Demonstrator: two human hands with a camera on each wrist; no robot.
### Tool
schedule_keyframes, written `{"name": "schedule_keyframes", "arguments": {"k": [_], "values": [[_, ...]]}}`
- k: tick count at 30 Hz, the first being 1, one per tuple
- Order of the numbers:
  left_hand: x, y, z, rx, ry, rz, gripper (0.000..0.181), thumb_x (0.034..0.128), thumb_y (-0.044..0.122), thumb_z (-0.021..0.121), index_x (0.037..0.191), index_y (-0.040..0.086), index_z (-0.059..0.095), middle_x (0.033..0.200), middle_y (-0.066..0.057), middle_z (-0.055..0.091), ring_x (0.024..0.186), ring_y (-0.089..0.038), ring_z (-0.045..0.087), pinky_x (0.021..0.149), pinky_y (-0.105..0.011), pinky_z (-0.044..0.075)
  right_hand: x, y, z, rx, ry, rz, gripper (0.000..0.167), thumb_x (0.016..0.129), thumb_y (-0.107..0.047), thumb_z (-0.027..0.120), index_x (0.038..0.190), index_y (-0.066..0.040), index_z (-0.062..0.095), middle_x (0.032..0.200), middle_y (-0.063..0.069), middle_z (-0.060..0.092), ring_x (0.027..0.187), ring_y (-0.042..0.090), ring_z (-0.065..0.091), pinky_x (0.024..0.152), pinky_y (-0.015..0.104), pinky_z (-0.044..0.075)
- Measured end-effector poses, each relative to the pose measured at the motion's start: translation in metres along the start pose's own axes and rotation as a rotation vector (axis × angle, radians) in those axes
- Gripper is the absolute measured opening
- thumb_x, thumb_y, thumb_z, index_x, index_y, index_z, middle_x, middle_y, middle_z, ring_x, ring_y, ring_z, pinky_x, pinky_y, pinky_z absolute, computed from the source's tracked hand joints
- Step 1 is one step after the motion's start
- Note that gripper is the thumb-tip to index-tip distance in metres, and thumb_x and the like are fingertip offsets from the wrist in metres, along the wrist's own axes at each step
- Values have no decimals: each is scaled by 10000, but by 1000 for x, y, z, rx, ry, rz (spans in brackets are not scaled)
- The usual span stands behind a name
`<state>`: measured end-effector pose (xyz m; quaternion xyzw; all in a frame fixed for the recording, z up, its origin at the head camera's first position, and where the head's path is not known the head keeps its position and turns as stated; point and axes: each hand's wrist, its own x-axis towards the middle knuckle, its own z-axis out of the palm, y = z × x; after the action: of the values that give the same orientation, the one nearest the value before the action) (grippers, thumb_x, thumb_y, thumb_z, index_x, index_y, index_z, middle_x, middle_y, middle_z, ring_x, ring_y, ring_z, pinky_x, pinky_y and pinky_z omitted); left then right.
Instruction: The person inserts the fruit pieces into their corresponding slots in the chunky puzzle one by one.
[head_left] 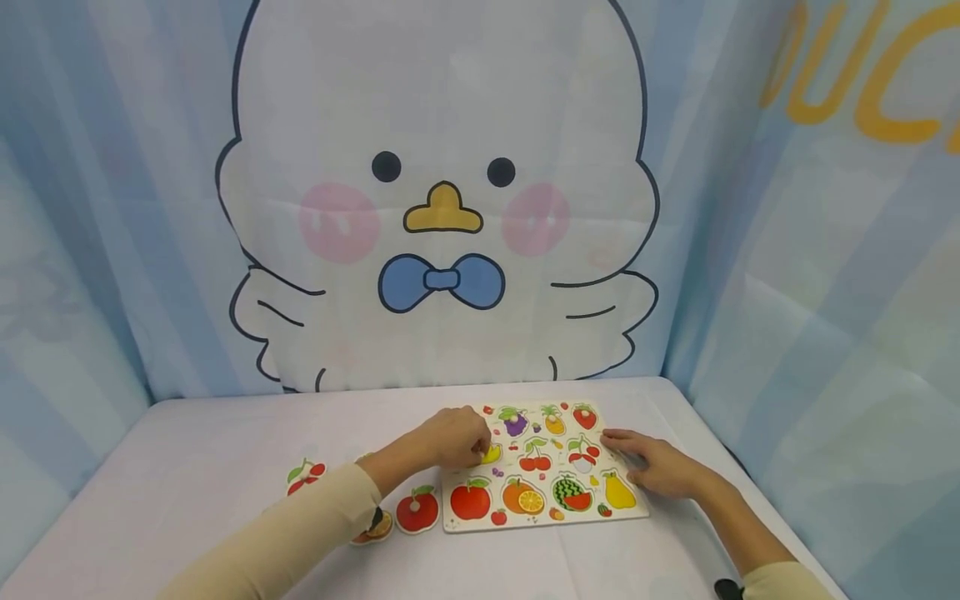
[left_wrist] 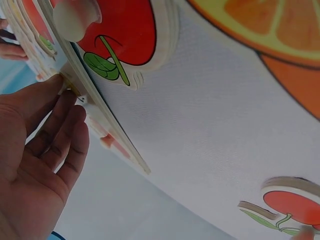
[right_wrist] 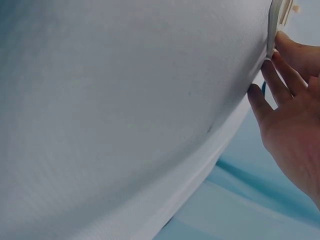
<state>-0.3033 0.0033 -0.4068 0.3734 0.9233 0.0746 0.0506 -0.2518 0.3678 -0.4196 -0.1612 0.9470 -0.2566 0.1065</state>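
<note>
A white fruit puzzle board (head_left: 517, 498) lies on the table with several printed fruits. Over its left middle, my left hand (head_left: 453, 437) pinches a yellow banana puzzle piece (head_left: 492, 454), partly hidden by the fingers. In the left wrist view, the left hand (left_wrist: 47, 142) has thumb and fingertips together at the board's surface. My right hand (head_left: 663, 465) touches the board's right edge with extended fingers. In the right wrist view, the right hand (right_wrist: 295, 95) has its thumb at the board's edge (right_wrist: 273, 25) and its fingertips at the tabletop.
Left of the board lie an apple piece (head_left: 417, 510), an orange piece (head_left: 378, 529) partly behind the left sleeve, and a cherry piece (head_left: 306, 474). Blue-and-white curtains with a cartoon duck (head_left: 442, 333) enclose the white table (head_left: 600, 567).
</note>
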Motion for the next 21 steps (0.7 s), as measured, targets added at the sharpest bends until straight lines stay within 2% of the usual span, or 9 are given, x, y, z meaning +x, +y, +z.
{"name": "schedule_keyframes", "arguments": {"k": [12,18,21], "values": [[-8,-3,1,9,-9,30,165,970,240,749,1124,226,808,840,113,642,753,-60,534,731,-199,484,0,0,1,-21,1,8,604,898,30,679,1486,-36,557,1622,197,423,1493,528,332,1164,680,331],[-18,-3,-1,5,14,24,223,945,228,781,1165,259,785,954,109,685,820,-35,573,827,-233,531,1,-1,1,-22,2,12,606,899,23,690,1487,-40,557,1620,196,425,1489,533,331,1158,687,332],[-26,-4,-4,15,22,22,226,938,205,783,1157,263,780,949,112,688,819,-35,570,817,-243,531,2,-2,1,-23,4,12,605,900,18,694,1487,-41,557,1619,193,428,1489,529,335,1160,683,334]]}}
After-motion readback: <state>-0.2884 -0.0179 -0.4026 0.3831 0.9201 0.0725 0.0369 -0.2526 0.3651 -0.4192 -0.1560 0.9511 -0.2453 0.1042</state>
